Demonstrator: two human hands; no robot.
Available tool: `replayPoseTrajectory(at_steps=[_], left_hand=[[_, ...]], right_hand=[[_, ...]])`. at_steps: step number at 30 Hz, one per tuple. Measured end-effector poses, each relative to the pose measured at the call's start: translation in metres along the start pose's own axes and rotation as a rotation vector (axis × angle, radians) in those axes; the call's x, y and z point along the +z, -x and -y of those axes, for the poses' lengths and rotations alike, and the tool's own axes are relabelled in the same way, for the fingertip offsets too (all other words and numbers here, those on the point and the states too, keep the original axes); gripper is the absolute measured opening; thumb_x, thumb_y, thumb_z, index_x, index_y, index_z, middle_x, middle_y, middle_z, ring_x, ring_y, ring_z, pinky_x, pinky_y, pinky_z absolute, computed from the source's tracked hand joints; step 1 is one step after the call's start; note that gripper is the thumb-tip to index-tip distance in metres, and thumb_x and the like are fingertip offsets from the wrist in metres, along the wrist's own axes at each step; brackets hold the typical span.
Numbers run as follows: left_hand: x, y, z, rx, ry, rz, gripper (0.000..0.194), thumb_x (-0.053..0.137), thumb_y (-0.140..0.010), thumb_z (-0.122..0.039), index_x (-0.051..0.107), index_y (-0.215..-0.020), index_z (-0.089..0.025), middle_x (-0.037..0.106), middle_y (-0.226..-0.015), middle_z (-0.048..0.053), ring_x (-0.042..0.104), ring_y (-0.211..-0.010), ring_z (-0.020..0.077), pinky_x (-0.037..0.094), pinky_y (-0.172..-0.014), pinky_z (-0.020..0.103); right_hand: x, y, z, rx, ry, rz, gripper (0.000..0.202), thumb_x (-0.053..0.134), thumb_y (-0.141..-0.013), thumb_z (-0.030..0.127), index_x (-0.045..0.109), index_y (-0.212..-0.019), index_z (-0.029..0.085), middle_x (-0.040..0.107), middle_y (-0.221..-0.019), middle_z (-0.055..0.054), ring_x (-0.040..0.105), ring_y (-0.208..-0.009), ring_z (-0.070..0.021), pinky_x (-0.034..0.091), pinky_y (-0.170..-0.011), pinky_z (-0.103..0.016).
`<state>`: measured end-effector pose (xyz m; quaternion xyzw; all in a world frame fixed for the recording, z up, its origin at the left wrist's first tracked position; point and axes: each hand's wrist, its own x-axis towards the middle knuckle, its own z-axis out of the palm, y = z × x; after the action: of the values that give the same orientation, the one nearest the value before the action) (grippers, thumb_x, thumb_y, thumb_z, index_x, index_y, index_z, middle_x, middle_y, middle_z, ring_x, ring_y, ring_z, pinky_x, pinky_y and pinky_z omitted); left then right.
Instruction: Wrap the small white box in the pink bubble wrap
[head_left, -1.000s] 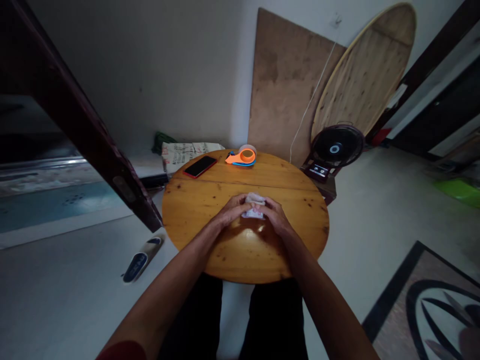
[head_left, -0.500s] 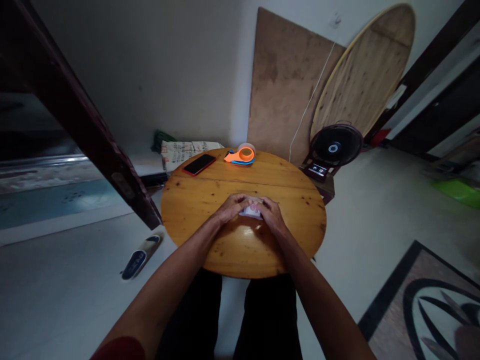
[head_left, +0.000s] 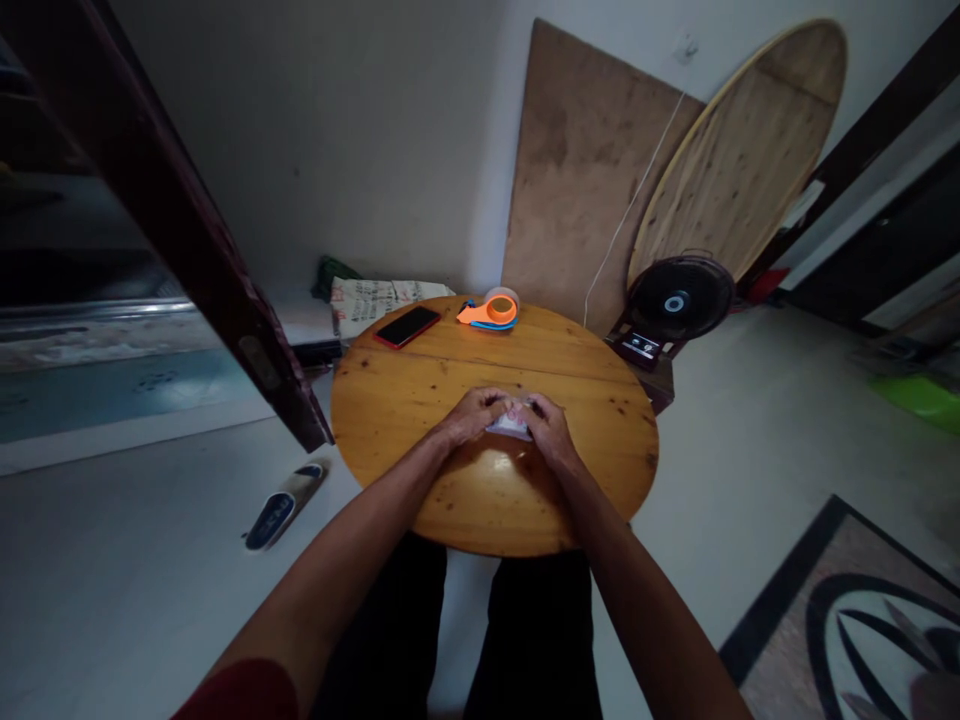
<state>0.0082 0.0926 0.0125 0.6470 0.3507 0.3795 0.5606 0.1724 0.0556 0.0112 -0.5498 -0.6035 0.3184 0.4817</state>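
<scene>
Over the middle of the round wooden table [head_left: 390,400], a small pale packet with pink print [head_left: 511,427] is between my two hands. My left hand [head_left: 472,414] is closed on its left side, and my right hand [head_left: 550,424] grips its right side. Both thumbs rest on the packet's top, close together. My fingers hide its far edge and sides, so I cannot tell its exact kind. Its near edge faces me, low over the shiny tabletop.
Toward the table's back are an orange and blue tape dispenser [head_left: 491,311] and a red-edged phone [head_left: 407,326]. A black fan [head_left: 679,300] stands right of the table. Boards [head_left: 577,170] lean on the wall. A slipper [head_left: 281,508] lies on the floor at left.
The whole view has shifted slightly, so the scene sits a little further right. Both hands keep their grip on the packet, with only slight movement of the fingers.
</scene>
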Motion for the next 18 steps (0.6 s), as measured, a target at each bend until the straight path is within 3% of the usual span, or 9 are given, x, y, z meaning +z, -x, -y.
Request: replayPoseTrajectory(at_steps=[8, 13, 18], left_hand=[[0.001, 0.0, -0.002, -0.001, 0.078, 0.047, 0.036, 0.063, -0.079, -0.038, 0.067, -0.105, -0.012, 0.068, -0.089, 0.005, 0.056, -0.072, 0.0114, 0.042, -0.066, 0.021], [0.002, -0.002, 0.002, 0.0, 0.04, 0.022, 0.027, 0.06, -0.08, -0.035, 0.069, -0.091, -0.012, 0.064, -0.076, 0.002, 0.052, -0.063, 0.0098, 0.038, -0.06, 0.021], [0.002, -0.002, 0.001, 0.028, 0.004, 0.009, 0.022, 0.059, -0.08, -0.031, 0.069, -0.082, -0.012, 0.063, -0.072, 0.001, 0.05, -0.061, 0.0093, 0.037, -0.058, 0.02]], right_hand=[[0.003, 0.0, -0.002, -0.026, 0.066, -0.02, 0.029, 0.057, -0.077, 0.046, 0.063, -0.082, 0.019, 0.062, -0.073, -0.001, 0.055, -0.066, -0.0163, 0.043, -0.06, -0.026], [0.003, -0.001, -0.008, -0.106, 0.136, -0.04, 0.029, 0.054, -0.081, 0.045, 0.067, -0.085, 0.02, 0.067, -0.083, -0.005, 0.059, -0.079, -0.0196, 0.045, -0.071, -0.029], [0.002, -0.003, -0.009, -0.146, 0.15, -0.016, 0.028, 0.053, -0.083, 0.043, 0.068, -0.083, 0.019, 0.067, -0.082, -0.005, 0.059, -0.079, -0.0192, 0.044, -0.072, -0.029]])
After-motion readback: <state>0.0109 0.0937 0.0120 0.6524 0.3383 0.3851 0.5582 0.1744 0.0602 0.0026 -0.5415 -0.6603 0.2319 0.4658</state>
